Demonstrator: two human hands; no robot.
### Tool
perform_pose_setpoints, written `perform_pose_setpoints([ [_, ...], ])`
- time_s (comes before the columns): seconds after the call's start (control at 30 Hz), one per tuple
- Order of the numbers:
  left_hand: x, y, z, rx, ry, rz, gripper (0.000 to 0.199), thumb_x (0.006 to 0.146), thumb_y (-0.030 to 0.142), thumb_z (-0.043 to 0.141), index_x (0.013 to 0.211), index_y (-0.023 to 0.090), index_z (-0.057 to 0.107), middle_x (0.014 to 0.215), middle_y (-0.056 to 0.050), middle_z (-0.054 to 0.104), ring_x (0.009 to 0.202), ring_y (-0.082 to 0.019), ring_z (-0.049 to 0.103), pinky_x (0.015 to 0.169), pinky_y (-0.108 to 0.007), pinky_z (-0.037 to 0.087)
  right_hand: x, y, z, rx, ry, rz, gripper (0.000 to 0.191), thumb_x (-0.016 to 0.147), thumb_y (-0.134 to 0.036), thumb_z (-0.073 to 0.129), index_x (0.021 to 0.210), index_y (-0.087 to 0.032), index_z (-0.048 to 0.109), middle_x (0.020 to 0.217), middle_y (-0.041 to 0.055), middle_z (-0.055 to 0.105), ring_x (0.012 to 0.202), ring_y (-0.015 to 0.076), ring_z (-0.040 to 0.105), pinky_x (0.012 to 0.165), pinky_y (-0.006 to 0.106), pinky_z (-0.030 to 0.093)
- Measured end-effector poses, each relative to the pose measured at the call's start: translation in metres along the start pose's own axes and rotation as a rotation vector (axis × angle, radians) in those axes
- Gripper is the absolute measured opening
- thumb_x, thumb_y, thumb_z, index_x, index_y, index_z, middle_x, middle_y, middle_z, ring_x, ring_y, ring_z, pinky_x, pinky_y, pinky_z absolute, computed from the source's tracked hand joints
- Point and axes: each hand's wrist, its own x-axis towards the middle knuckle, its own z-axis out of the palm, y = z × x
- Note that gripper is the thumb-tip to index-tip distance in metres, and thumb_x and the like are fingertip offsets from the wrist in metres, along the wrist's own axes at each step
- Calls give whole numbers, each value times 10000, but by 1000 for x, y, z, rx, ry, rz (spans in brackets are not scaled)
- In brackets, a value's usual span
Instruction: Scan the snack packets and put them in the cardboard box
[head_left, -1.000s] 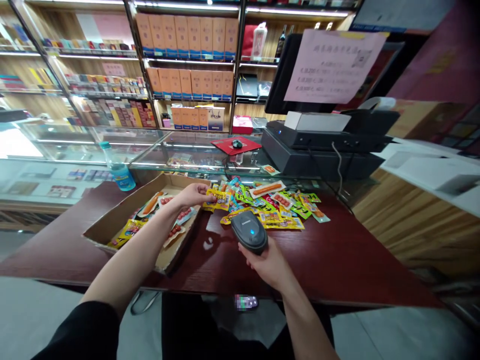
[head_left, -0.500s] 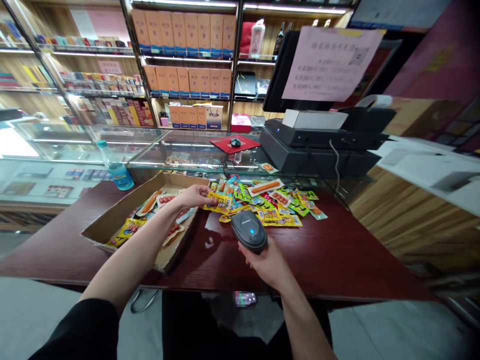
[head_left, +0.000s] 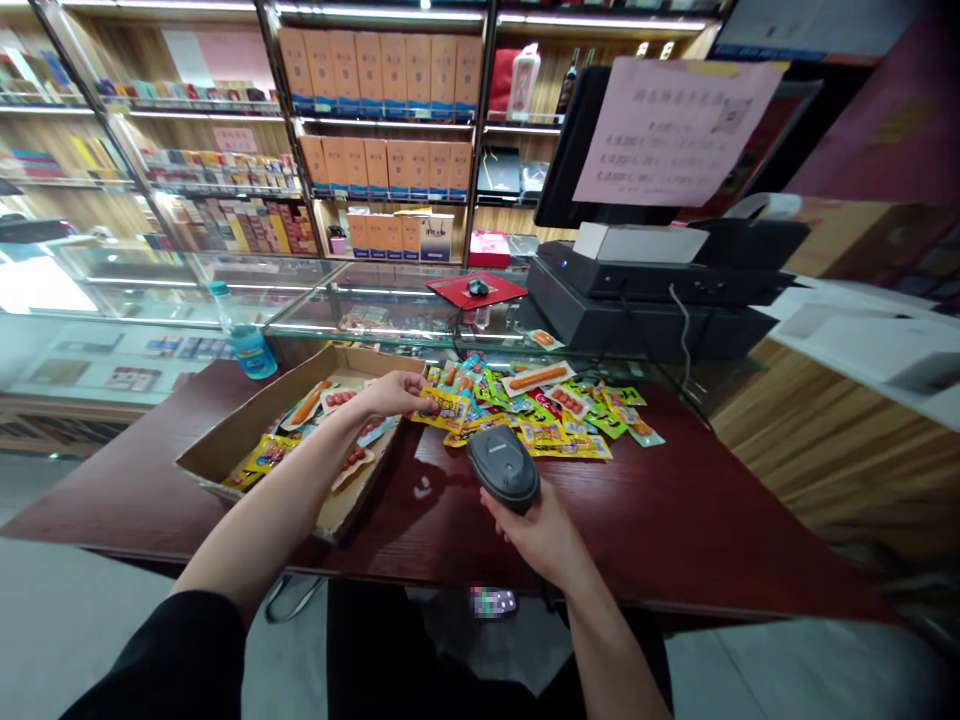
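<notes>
Between the fingers of my left hand (head_left: 401,393) is a yellow snack packet (head_left: 444,408), held just right of the cardboard box. My right hand (head_left: 541,525) is wrapped round a dark grey barcode scanner (head_left: 504,468), whose head points up and left toward that packet. Behind the scanner lies a loose pile of colourful snack packets (head_left: 559,436), yellow, green and blue, some showing sausages. The open, shallow cardboard box (head_left: 214,452) stands at the left with several sausage packets (head_left: 307,402) inside. My left forearm crosses over the box and hides part of it.
A blue bottle (head_left: 251,345) stands behind the box. At the back right, a monitor (head_left: 559,150) rises above a black cash drawer (head_left: 637,318). A computer mouse (head_left: 478,287) rests on a red mat (head_left: 450,290) on the glass counter (head_left: 360,285).
The blue light on the scanner has gone off. The whole view has shifted slightly; both hands keep their holds in nearly the same places.
</notes>
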Motion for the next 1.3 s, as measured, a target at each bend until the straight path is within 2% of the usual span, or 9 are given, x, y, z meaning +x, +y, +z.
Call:
perform_pose_setpoints([
  [0.13, -2, 3, -11, -23, 79, 21, 431, 488, 351, 908, 728, 155, 609, 683, -1, 700, 538, -86, 578, 473, -181, 370, -1, -6, 1, 57, -9, 9, 405, 749, -502, 743, 948, -150, 725, 678, 91, 740, 506, 210, 666, 432, 267, 497],
  [0.27, -9, 4, -41, 18, 248, 49, 376, 519, 318, 890, 692, 155, 598, 655, -3, 678, 524, -90, 567, 458, -182, 355, -1, -3, 1, 86, -40, 38, 426, 733, -517, 753, 927, -139, 716, 654, 90, 728, 471, 195, 636, 404, 259, 472],
  [0.33, -14, 0, -59, 48, 423, 84, 322, 563, 308, 857, 709, 155, 614, 661, -8, 677, 536, -101, 574, 475, -192, 373, 0, 1, 1, 89, -55, 55, 427, 736, -521, 750, 913, -135, 709, 683, 101, 735, 475, 189, 631, 406, 257, 471],
  [0.47, -23, -17, -87, 188, 888, 146, 291, 617, 344, 807, 799, 157, 678, 752, -36, 714, 655, -149, 638, 572, -222, 446, 3, 8, 1, 98, -83, 69, 436, 726, -541, 755, 888, -140, 704, 762, 122, 754, 501, 191, 642, 416, 260, 479],
  [0.57, -25, -25, -94, 287, 993, 154, 320, 637, 395, 784, 849, 163, 717, 807, -55, 734, 755, -182, 668, 643, -235, 475, 4, 9, 0, 104, -92, 71, 455, 718, -555, 755, 904, -143, 707, 745, 115, 751, 501, 197, 644, 410, 261, 475],
  [0.67, -22, -23, -87, 323, 935, 156, 334, 662, 428, 758, 862, 163, 723, 819, -61, 737, 774, -183, 667, 674, -238, 477, 3, 8, -3, 107, -77, 69, 442, 716, -547, 757, 894, -146, 706, 712, 108, 743, 513, 208, 650, 413, 268, 479],
  [0.77, -15, -11, -68, 383, 828, 162, 309, 676, 428, 746, 841, 169, 716, 814, -57, 731, 769, -181, 659, 691, -242, 473, 1, 6, -10, 123, -38, 76, 435, 702, -542, 763, 883, -152, 697, 670, 98, 728, 499, 215, 642, 414, 284, 483],
  [1.1, 29, 36, 42, 807, 372, 320, 250, 763, 354, 676, 919, 166, 726, 890, -87, 723, 833, -231, 651, 772, -301, 469, -12, 11, -37, 71, 90, 70, 422, 738, -518, 725, 963, -162, 698, 636, 65, 715, 520, 233, 665, 412, 283, 473],
  [1.3, 49, 27, 91, 981, 155, 293, 254, 793, 350, 657, 963, 175, 730, 1006, -132, 722, 966, -289, 656, 849, -343, 480, -21, 20, -50, 7, 157, 48, 376, 778, -478, 704, 980, -161, 706, 639, 61, 720, 582, 242, 695, 469, 286, 508],
])
